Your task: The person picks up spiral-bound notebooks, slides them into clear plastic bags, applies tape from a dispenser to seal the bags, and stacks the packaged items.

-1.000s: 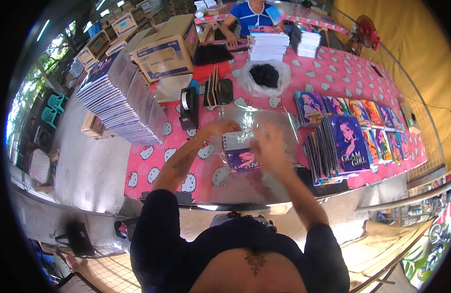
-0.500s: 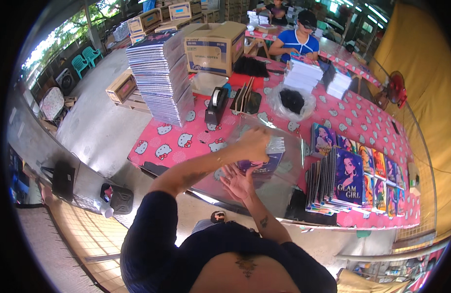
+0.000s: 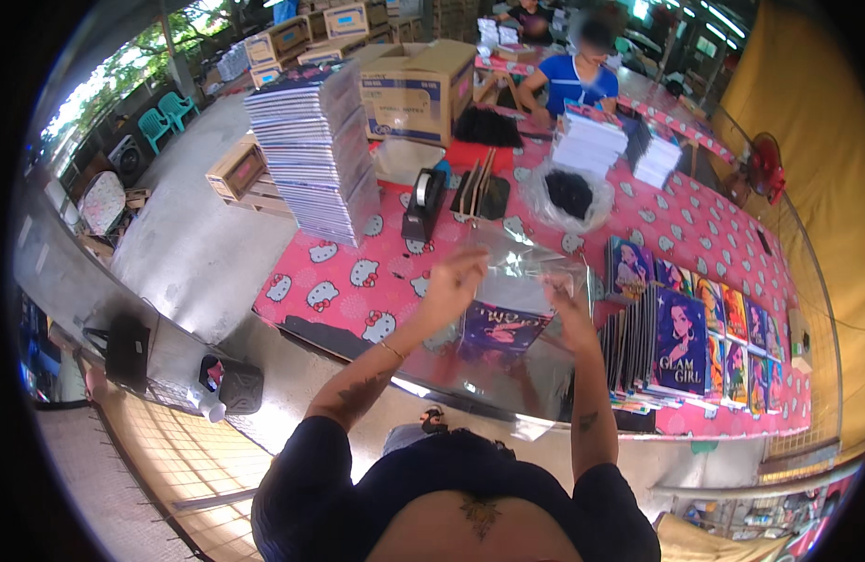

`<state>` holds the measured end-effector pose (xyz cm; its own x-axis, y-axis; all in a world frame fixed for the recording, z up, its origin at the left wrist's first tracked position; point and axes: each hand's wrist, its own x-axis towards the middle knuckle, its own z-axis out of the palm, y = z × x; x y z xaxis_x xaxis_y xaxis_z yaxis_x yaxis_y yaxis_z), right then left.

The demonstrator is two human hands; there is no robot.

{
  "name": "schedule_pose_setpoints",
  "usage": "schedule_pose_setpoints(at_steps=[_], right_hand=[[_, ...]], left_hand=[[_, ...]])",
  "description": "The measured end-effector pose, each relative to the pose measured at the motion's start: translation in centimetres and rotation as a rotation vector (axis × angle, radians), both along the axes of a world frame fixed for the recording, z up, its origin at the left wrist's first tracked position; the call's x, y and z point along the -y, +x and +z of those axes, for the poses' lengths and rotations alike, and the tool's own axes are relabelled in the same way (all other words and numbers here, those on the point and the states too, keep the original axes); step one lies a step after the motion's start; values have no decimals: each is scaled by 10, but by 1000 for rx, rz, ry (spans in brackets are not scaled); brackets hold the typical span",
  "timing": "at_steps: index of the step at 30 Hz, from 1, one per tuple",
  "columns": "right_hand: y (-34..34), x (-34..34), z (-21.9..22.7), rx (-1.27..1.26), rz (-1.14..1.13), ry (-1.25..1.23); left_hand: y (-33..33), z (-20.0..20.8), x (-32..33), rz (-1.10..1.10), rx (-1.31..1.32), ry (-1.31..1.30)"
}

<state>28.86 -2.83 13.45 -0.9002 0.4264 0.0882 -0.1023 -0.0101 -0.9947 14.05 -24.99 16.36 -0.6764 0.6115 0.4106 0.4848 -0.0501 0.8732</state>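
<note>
In front of me at the table's near edge lies a notebook [image 3: 507, 330] with a dark purple cover. Clear plastic film [image 3: 521, 253] spreads around and behind it, glossy with reflections. At the notebook's far left corner, my left hand [image 3: 456, 286] has its fingers pinched on the film's edge. On the other side my right hand [image 3: 566, 304] is closed too, thumb and fingers together on the film. The film between the two hands stands raised. Whether more than one notebook lies there, I cannot tell.
A tall stack of notebooks [image 3: 315, 155] stands left, beside a black tape dispenser [image 3: 423, 204]. Illustrated notebooks [image 3: 681, 337] lie in rows at the right. Behind are a bag of black pieces [image 3: 568, 195], a carton [image 3: 409, 98] and a co-worker in blue [image 3: 573, 82].
My hands have moved apart: the left drew back left off the notebook, the right went from an open palm beside it to a pinch at its right. The film is now lifted.
</note>
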Motion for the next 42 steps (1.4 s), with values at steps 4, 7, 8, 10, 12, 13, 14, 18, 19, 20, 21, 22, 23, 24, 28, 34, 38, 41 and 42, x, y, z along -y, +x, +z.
schedule_pose_setpoints(at_steps=[4, 7, 8, 10, 12, 13, 14, 18, 19, 20, 21, 22, 23, 24, 28, 34, 38, 41, 42], right_hand=[[11, -20, 49, -134, -156, 163], [13, 37, 109, -257, -268, 683], [9, 61, 122, -267, -228, 842], [2, 97, 135, -271, -173, 1172], [-11, 100, 121, -128, -120, 1251], [-17, 103, 116, -62, -84, 1284], [-21, 107, 113, -32, -66, 1257], [-33, 114, 112, -74, -214, 1301], [-38, 117, 114, -140, -301, 1340], [-40, 118, 113, -104, -251, 1339], [-41, 112, 110, -49, -217, 1344], [-42, 108, 108, 5, -182, 1347], [-42, 108, 106, -14, -191, 1358], [-40, 109, 105, -40, -211, 1372], [-50, 116, 105, -68, -139, 1339], [-44, 113, 107, 45, -185, 1359], [-52, 117, 115, 53, -91, 1273], [-49, 115, 121, 128, -15, 1248], [-44, 114, 122, 154, 21, 1294]], left_hand=[[-45, 27, 3, -74, 284, 316], [-163, -47, 32, 410, 22, -61], [-195, -71, 44, 577, -130, -292], [-226, -100, 36, 494, 243, -237], [-243, -111, 20, 426, 488, -196], [-253, -112, 14, 422, 546, -184], [-261, -113, 10, 421, 606, -170], [-273, -112, -8, 456, 596, -267], [-278, -113, -3, 418, 620, -268], [-284, -118, 6, 383, 642, -269], [-280, -125, -1, 347, 598, -65], [-268, -136, -5, 311, 552, 138], [-258, -148, -6, 277, 499, 345], [-251, -156, -3, 256, 698, 327], [-251, -155, 44, 577, 210, -434], [-181, -26, 23, -356, 247, 11], [-94, 44, 12, -584, 73, -69], [-97, 57, 5, -665, 17, -151], [-101, 56, 3, -694, -60, -109]])
